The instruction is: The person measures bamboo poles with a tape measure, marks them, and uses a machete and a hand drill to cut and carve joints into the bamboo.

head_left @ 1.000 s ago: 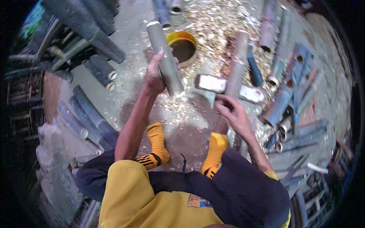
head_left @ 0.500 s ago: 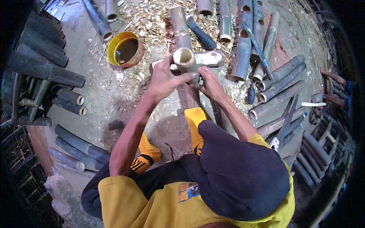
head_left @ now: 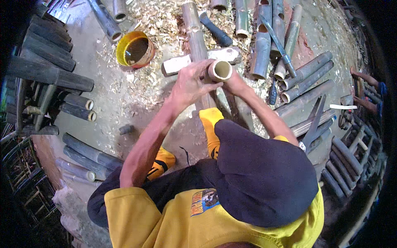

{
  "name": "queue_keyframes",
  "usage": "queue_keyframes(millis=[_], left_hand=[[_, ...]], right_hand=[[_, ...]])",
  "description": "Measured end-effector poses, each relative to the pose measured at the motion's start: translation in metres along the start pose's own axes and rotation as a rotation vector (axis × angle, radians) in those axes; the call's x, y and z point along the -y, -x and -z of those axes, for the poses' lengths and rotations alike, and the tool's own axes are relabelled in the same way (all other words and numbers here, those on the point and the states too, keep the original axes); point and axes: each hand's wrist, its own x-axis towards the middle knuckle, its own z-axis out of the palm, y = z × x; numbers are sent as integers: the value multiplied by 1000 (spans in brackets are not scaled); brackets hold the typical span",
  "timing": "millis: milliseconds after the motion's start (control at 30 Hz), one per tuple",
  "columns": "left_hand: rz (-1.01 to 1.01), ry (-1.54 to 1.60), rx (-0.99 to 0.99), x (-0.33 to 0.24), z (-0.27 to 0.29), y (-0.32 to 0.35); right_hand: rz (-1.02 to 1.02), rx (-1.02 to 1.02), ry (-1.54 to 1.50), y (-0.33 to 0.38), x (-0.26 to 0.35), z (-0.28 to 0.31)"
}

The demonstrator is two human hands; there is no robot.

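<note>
Both hands grip a short bamboo tube (head_left: 213,72), its round pale open end tilted up toward me. My left hand (head_left: 191,82) closes round its left side, thumb laid along the near rim. On the other side my right hand (head_left: 235,82) holds it, its fingers mostly hidden behind the tube. Below them a long bamboo pole (head_left: 193,31) runs away from me across a pale block of wood (head_left: 177,65). My foot in a yellow sock (head_left: 211,118) is at the pole's near end. A dark-handled tool (head_left: 216,32) lies beside the pole on the shavings.
A yellow bucket (head_left: 135,49) with dark liquid stands to the left. Wood shavings (head_left: 163,18) cover the floor ahead. Right of me lie several bamboo tubes (head_left: 261,53), a long-bladed tool (head_left: 278,43) and a saw (head_left: 314,122). Stacked dark bamboo (head_left: 53,74) fills the left side.
The bamboo tube has shifted to the right in my hands, and its open end now faces me more. My right hand has slid further behind it.
</note>
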Motion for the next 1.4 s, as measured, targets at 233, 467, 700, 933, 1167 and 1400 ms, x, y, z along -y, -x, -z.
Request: queue_keyframes(millis=[233, 467, 700, 933, 1167, 1400], left_hand=[[254, 212, 58, 0, 1, 3], [-46, -57, -182, 4, -18, 8], [-34, 147, -457, -13, -71, -13], [-42, 161, -425, -2, -72, -10], [-46, 292, -311, -3, -69, -5], [-10, 182, -273, 43, -70, 0]], right_hand=[[509, -71, 716, -39, 147, 59], [-10, -266, -2, -39, 111, 36], [-591, -622, 74, 108, 26, 6], [392, -615, -40, 26, 164, 114], [-118, -235, 128, -33, 156, 60], [-69, -475, -328, 10, 108, 32]])
